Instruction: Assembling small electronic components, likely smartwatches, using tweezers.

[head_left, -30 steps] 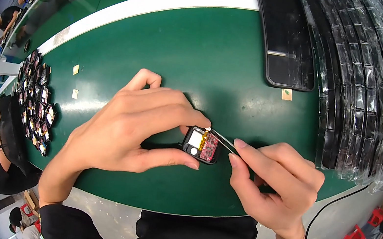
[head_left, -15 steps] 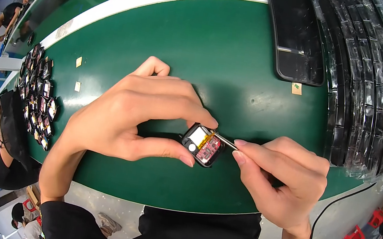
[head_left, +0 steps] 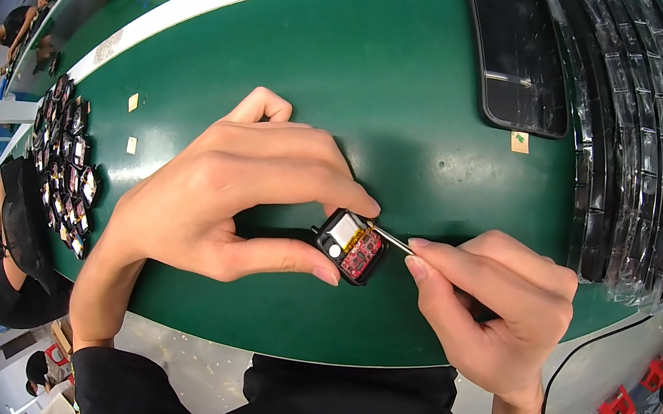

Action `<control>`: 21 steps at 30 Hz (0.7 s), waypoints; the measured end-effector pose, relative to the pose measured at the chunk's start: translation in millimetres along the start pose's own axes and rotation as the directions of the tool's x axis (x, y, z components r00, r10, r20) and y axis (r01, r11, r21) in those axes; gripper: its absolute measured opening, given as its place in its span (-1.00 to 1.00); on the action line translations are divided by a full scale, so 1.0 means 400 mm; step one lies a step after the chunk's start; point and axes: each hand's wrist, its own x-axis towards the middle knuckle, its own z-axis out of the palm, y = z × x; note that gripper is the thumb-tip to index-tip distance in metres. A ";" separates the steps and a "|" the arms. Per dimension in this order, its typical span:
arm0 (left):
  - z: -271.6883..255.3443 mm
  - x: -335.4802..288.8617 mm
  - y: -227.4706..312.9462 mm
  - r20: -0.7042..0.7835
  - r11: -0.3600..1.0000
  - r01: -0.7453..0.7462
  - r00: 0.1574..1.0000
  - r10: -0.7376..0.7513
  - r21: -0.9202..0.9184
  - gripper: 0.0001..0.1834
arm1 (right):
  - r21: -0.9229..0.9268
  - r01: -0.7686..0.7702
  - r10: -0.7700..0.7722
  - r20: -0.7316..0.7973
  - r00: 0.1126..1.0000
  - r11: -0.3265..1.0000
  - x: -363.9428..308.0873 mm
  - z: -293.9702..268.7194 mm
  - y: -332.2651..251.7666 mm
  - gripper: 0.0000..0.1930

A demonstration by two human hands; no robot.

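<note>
My left hand (head_left: 240,185) pinches an opened smartwatch case (head_left: 330,238) by its edges, between thumb and index finger, above the green table. Inside the black case show a silver-white battery, a strip of yellow tape, a red circuit board (head_left: 362,252) and a small white disc. From the right, my right hand (head_left: 497,305) grips slim metal tweezers (head_left: 392,239) between thumb and index finger. Their tips reach the upper right edge of the case, close to the yellow tape and my left index fingertip. Whether the tips hold anything is too small to tell.
A black tray (head_left: 527,73) lies at the back right, beside rows of black parts in clear plastic (head_left: 643,159). Many similar opened watch cases (head_left: 67,168) are heaped at the left. Small paper stickers (head_left: 132,145) dot the table. A black cable (head_left: 554,369) hangs at the right.
The watch case is tilted slightly differently in my left hand, so its battery looks greyer and its board redder. My right hand and the tweezers have shifted only slightly.
</note>
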 end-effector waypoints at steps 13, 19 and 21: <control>0.006 0.005 0.006 0.000 0.996 -0.067 0.998 0.067 0.058 -0.45 | -0.008 -0.031 0.031 0.014 0.999 0.999 -0.009 -0.002 -0.002 -0.77; -0.001 -0.003 0.008 0.019 0.998 -0.032 0.999 0.031 0.049 -0.45 | -0.023 0.063 -0.063 -0.007 0.998 0.998 -0.014 0.007 0.002 -0.74; -0.006 -0.004 0.007 0.019 0.998 -0.036 0.999 0.035 0.053 -0.46 | -0.017 0.046 -0.046 0.015 0.999 0.999 -0.011 0.005 0.000 -0.74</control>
